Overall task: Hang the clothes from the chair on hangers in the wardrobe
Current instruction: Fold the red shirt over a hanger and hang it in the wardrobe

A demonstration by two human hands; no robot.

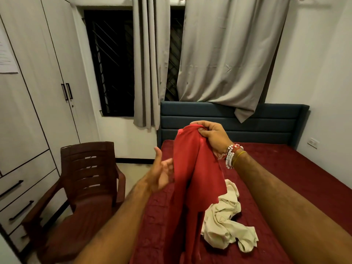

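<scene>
Currently | right grip (211, 133): clenched on red garment (192, 168) | left grip (162, 172): open, beside it | cream garment (226, 223): mid-bed (285, 178)

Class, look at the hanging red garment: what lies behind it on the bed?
A crumpled cream garment lies on the maroon bedspread behind the red garment; its left part is covered.

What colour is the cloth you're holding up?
Red. The cloth hangs from the right hand, clearest in the head view.

Red garment (192, 168) bottom cut off; wardrobe (28, 92) partly out of frame.
</scene>
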